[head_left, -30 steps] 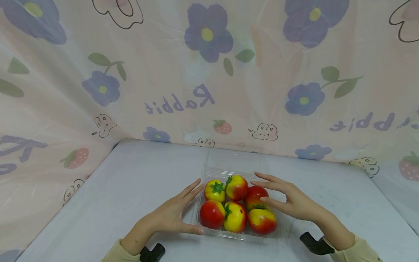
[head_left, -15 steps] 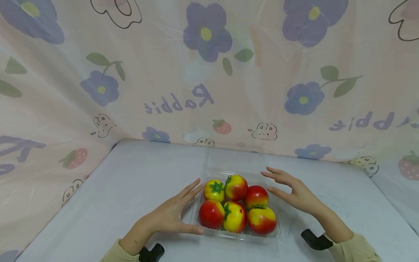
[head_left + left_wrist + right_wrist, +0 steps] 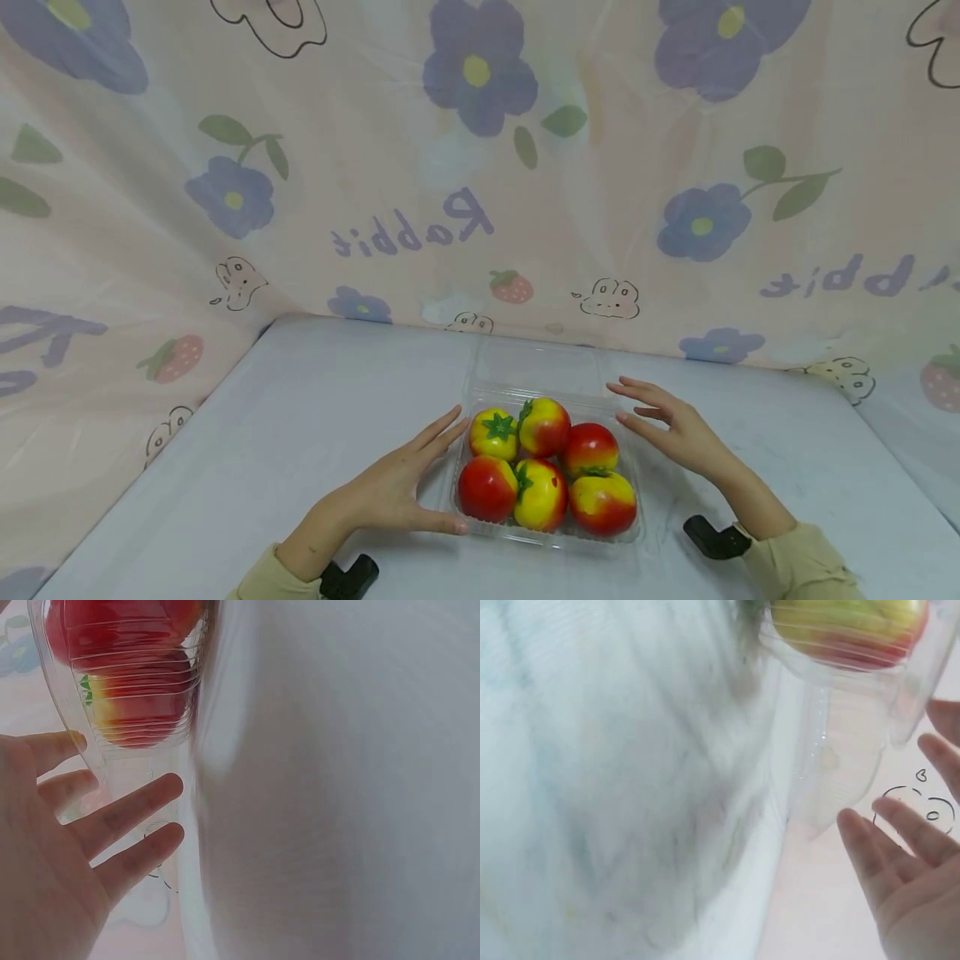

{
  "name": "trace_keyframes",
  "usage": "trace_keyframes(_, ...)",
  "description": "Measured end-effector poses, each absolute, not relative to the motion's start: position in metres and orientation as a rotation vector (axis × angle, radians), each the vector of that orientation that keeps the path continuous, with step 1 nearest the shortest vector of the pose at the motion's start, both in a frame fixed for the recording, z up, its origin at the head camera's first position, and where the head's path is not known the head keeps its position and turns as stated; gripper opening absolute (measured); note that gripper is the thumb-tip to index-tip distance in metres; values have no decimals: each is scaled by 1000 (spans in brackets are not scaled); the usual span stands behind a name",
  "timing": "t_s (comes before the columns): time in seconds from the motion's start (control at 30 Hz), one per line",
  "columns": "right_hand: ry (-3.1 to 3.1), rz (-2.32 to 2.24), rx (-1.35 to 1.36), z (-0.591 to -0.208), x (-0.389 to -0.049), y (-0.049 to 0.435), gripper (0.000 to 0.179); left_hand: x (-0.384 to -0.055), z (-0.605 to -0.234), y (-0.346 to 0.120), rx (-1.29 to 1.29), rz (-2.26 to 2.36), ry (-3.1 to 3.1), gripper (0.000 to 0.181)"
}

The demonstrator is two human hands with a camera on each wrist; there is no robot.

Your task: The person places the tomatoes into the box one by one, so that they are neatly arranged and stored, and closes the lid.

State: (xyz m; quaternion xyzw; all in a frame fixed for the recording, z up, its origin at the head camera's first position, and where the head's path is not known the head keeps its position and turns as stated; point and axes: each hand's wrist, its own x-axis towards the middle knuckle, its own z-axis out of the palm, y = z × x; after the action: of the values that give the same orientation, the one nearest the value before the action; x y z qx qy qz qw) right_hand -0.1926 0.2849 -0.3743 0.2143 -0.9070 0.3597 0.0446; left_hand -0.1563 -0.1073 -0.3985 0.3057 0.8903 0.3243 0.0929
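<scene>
A clear plastic clamshell box (image 3: 555, 540) rests on the table, its lid (image 3: 536, 367) folded back. Several shiny red-and-yellow toy fruits with green leafy tops, tomato-like, fill it in two rows; one is a mostly red fruit (image 3: 590, 447) at the back right. My left hand (image 3: 390, 492) is spread along the box's left side, fingertips at the rim and thumb by the front corner; in the left wrist view its fingers (image 3: 124, 814) are loosely extended. Just off the back right side hovers my right hand (image 3: 678, 429), fingers relaxed, holding nothing. The right wrist view shows a yellow-red fruit (image 3: 847, 630) through the box wall.
A white cloth covers the table (image 3: 337, 383). Behind and to the left hangs a patterned curtain (image 3: 375, 167) with flowers and rabbits. Black curved pieces (image 3: 716, 537) sit at both wrists, beside beige sleeves.
My right hand has drawn away from the red fruit at the back right, moving right past the box's rim. The left hand and the fruits have stayed in place.
</scene>
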Motion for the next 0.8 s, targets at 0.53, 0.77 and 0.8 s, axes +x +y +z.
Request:
trace_keyframes(0.53,-2783,1369,172,-383,-217,276,52,-155,-398,-107,905,977,2642,106)
trace_keyframes(0.77,-2756,1440,82,-386,-222,276,51,-155,-398,-107,917,977,2644,106)
trace_keyframes(0.8,-2757,1451,80,-386,-222,276,51,-155,-398,-107,914,973,2646,106)
